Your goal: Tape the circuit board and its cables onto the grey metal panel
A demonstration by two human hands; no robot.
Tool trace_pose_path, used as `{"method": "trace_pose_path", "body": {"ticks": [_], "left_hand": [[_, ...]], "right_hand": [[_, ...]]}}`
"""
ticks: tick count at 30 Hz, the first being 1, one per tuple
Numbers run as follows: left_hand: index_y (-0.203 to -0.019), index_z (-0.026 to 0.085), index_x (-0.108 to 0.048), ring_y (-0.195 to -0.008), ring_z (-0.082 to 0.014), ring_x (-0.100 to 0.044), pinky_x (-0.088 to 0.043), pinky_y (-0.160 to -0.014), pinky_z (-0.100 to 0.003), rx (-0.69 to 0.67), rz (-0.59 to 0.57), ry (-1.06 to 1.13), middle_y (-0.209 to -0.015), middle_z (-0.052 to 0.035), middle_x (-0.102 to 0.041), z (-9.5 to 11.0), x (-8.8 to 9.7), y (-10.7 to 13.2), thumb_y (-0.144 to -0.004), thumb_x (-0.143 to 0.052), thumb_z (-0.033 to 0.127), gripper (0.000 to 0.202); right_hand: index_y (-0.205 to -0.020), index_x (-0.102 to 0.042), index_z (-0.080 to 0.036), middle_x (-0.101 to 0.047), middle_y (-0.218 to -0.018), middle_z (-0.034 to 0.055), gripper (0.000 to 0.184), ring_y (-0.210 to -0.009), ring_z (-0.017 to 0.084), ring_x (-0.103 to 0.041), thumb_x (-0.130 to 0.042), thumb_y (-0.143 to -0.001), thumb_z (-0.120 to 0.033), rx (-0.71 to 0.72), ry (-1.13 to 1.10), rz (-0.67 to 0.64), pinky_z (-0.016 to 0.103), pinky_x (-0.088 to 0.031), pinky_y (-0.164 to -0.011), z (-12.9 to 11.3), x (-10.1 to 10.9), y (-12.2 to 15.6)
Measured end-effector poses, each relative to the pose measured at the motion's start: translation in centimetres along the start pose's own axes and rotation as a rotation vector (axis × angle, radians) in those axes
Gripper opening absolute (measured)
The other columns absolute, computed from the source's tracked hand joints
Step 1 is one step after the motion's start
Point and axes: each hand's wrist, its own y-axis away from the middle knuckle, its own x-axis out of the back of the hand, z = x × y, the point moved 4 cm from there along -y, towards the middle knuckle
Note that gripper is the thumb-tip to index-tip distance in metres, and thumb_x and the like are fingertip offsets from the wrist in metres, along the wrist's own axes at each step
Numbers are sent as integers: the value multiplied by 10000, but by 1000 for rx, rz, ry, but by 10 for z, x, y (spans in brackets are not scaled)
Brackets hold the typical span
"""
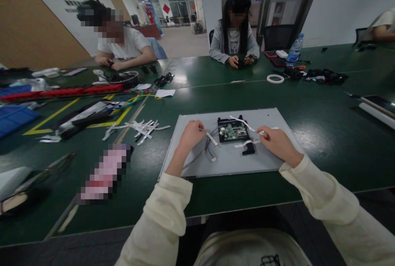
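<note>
A flat grey panel (pixel 197 167) lies on the table in front of me. On it sits a green circuit board (pixel 236 132) in a black bracket (pixel 249 149), with grey cables (pixel 206 147) running off its left side. Left of the board, my left hand (pixel 191 134) is closed in a pinch on the end of a short white strip (pixel 212 138). My right hand (pixel 275 141), to the board's right, pinches another white strip (pixel 247 124) that reaches across the board's upper corner. A third white strip (pixel 243 144) crosses the bracket's lower part.
A pile of white strips (pixel 145 129) lies left of the panel, near a pixelated pink object (pixel 106 171). A tape roll (pixel 275 78) and water bottle (pixel 295 50) stand farther right. Two people (pixel 123 47) sit across the table. Cables and a blue bin (pixel 17 118) occupy the left.
</note>
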Motion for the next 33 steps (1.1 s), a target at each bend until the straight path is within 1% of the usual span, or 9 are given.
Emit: {"method": "trace_pose_path", "body": {"ticks": [2,6,11,16,20,23,26,30,33], "left_hand": [[-828,156,-632,-847,-181,-598,-459,-780,-270,-10,1,22,-861,-61,-637,0,0,0,-738,-549,159,123],[-827,182,-633,-766,-173,-612,-457,-714,-258,-33,-2,109,-770,-29,-658,-2,-2,0,-732,-525,142,149],[-959,190,-660,-749,-177,-635,-462,-713,-260,-28,34,161,-758,-25,-689,-3,0,2,-707,-545,139,282],[-860,184,-689,-743,-194,-644,-453,-669,-269,-27,61,152,-730,-33,-698,-2,6,3,-687,-558,159,218],[-793,180,-694,-723,-195,-648,-445,-645,-272,-7,89,180,-713,-32,-697,0,17,4,-676,-588,197,159],[-779,177,-693,-719,-192,-651,-454,-651,-270,10,100,278,-709,-26,-699,2,26,7,-673,-615,245,147],[-780,173,-696,-697,-189,-647,-458,-633,-266,-3,79,390,-691,-23,-695,2,31,9,-664,-644,296,177],[-774,166,-695,-651,-172,-628,-449,-605,-260,-18,62,497,-672,-22,-681,3,32,10,-646,-677,323,204],[-770,157,-686,-619,-154,-608,-433,-579,-248,-18,21,621,-649,-18,-664,6,31,11,-629,-701,313,212]], "right_hand": [[-1039,-610,-217,-550,-605,-28,238,-580,148,-538,-466,-849,-212,4,-3,0,255,-337,-603,0,0,0],[-1034,-614,-218,-545,-592,-32,236,-569,144,-531,-471,-847,-215,-5,3,-2,254,-323,-597,0,0,0],[-1035,-622,-217,-537,-579,-34,238,-559,140,-521,-463,-858,-223,-5,-6,7,253,-323,-598,0,0,-1],[-1025,-625,-220,-528,-575,-36,223,-546,134,-516,-466,-870,-246,-8,-33,30,251,-328,-599,-1,1,-1],[-1024,-625,-224,-542,-590,-31,219,-561,137,-517,-467,-874,-250,-20,-39,28,250,-332,-601,-2,3,0],[-1025,-628,-224,-557,-609,-22,224,-571,140,-519,-460,-879,-255,-29,-37,32,250,-332,-596,-3,5,0],[-1015,-628,-222,-563,-609,-19,220,-558,139,-508,-459,-881,-265,-35,-42,44,249,-329,-584,-4,7,0],[-1006,-629,-223,-567,-601,-22,212,-558,139,-512,-461,-884,-269,-34,-52,65,249,-334,-588,-4,8,-1],[-1006,-631,-220,-581,-614,-20,211,-569,139,-525,-467,-880,-261,-37,-57,71,249,-340,-595,-3,8,-1]]}}
